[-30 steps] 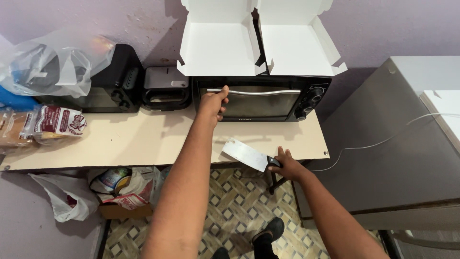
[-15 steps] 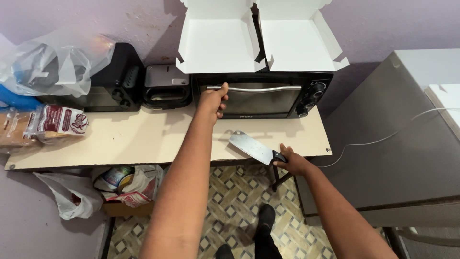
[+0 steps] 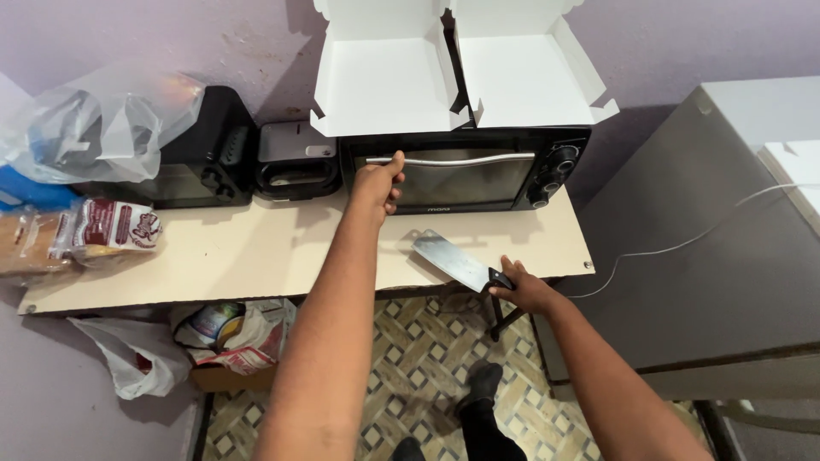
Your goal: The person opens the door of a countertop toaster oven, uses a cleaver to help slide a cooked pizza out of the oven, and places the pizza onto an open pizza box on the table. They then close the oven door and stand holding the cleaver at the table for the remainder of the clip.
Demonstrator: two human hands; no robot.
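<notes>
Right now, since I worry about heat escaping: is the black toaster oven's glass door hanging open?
No, the black toaster oven's glass door sits shut, with the left hand gripping its silver handle.

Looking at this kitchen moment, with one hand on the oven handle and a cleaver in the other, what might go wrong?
The right hand holds the cleaver at the shelf's front edge, so it might slip off toward the foot below. The left hand grips the toaster oven's handle; a hard pull may shake the open white boxes on top, and they could tip forward.
</notes>
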